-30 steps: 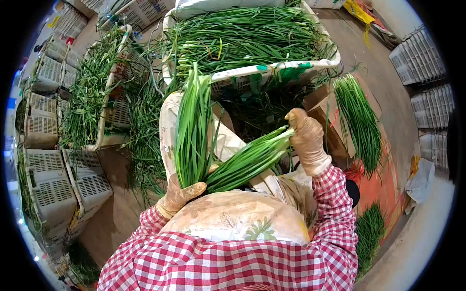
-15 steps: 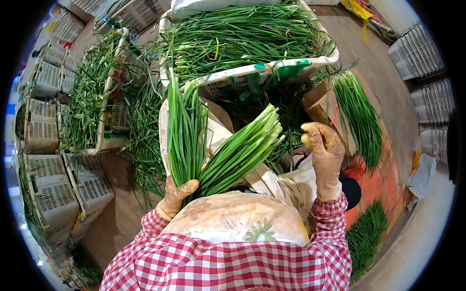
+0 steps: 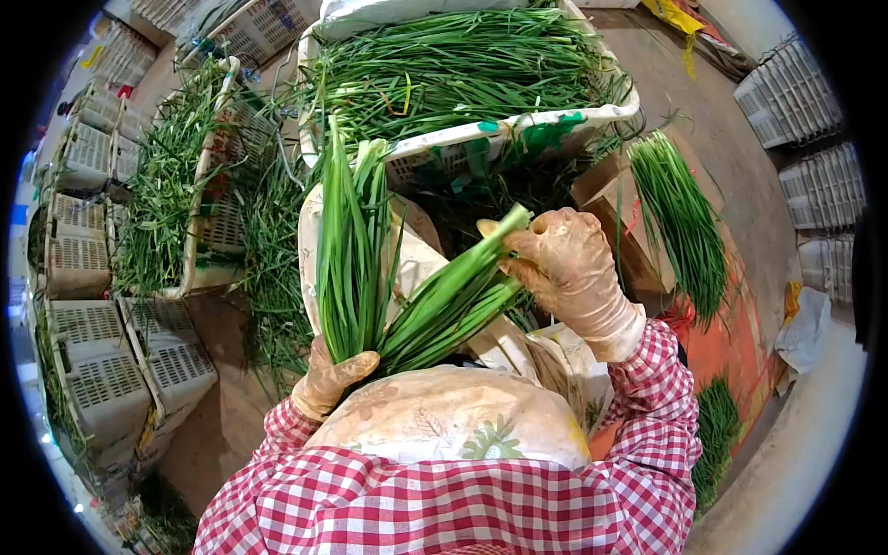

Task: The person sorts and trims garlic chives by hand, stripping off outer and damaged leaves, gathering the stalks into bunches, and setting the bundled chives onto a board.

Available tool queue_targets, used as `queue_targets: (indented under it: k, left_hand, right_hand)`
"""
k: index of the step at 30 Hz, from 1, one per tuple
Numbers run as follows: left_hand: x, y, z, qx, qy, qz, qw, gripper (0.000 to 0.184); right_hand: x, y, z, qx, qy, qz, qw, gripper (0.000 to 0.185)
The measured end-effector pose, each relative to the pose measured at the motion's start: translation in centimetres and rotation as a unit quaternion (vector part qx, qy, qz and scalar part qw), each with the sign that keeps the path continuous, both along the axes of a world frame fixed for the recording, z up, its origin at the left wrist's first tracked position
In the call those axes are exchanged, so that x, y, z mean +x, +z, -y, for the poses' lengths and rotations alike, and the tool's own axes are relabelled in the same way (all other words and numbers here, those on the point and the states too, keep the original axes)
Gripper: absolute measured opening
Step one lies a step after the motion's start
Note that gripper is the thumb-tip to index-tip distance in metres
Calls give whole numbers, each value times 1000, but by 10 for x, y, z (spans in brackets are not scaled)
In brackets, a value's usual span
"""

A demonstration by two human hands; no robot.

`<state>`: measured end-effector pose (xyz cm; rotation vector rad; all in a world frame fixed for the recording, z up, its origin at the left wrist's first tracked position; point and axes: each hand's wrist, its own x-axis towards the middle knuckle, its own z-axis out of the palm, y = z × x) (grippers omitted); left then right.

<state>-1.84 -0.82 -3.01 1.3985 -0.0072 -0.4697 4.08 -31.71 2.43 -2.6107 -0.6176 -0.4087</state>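
My left hand (image 3: 334,376), in a thin tan glove, grips a bunch of garlic chives (image 3: 356,268) near my lap. The bunch fans into two parts, one standing upright and the other slanting to the upper right. At the slanting part's pale ends, my gloved right hand (image 3: 569,264) is closed, thumb and fingers pinching the stalks (image 3: 462,282). Its palm side is partly hidden from me. Under both lies a stained, patterned apron (image 3: 444,407) over my lap.
Ahead stands a white crate (image 3: 518,129) heaped with chives. Loose leaves fill another crate (image 3: 199,213) at left. A tied-looking bundle (image 3: 680,227) rests on a cardboard box (image 3: 615,222) at right. Stacked crates (image 3: 116,370) line the left; more chives (image 3: 717,435) lie lower right.
My right hand has moved left and up from beside the bunch onto the ends of the slanting chives and closed there. My left hand keeps its hold in nearly the same place.
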Motion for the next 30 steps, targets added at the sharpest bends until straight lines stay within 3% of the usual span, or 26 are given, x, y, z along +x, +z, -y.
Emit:
queue_targets:
  k: [3,4,7,8,10,12,15,18,20,21,22,23,24,26,27,30]
  left_hand:
    - [4,6,-1,18,-39,-25,999,42]
    - [4,9,4,-30,-26,-33,999,40]
    - [4,-18,-9,85,-17,10,996,55]
    - [6,-9,-5,-34,-12,-50,998,57]
    - [1,-16,-7,-110,28,-102,988,59]
    - [3,-27,-15,-100,44,-203,973,65]
    - [-3,-18,-4,-124,43,-45,990,51]
    - [-3,-39,-21,-83,59,-54,993,43]
    - [-1,-49,-23,-79,77,-24,994,39]
    - [2,-39,-17,-76,71,-10,995,39]
    - [3,-33,-14,-71,64,2,995,39]
    - [3,-50,-18,64,49,84,993,42]
    - [5,-28,-2,30,51,66,996,41]
    - [10,1,25,-32,81,34,996,39]
    - [11,9,27,-21,58,17,998,47]
    - [18,18,39,9,23,73,997,40]
  right_hand:
    - [7,-4,4,-43,57,-51,996,11]
    - [10,-11,9,3,81,-63,995,9]
    - [9,-4,7,-19,97,31,995,7]
    - [9,-3,1,-13,85,60,994,6]
    - [10,-13,0,-13,63,88,994,10]
    - [16,-19,11,6,63,99,993,10]
    - [28,-22,49,-2,-132,216,967,8]
    - [33,-43,114,-28,-250,237,938,14]
    - [18,-76,132,-33,-319,38,946,27]
    - [16,-68,113,-115,-320,9,940,32]
    - [0,-58,93,-53,-289,-218,931,42]
    - [-4,-62,77,72,-208,-393,893,63]
    - [-19,-66,53,370,-97,-502,776,66]
    - [-31,-63,4,519,8,-496,697,68]
    - [-28,-61,-17,597,36,-444,667,67]
    - [-20,-78,-36,613,43,-323,720,59]
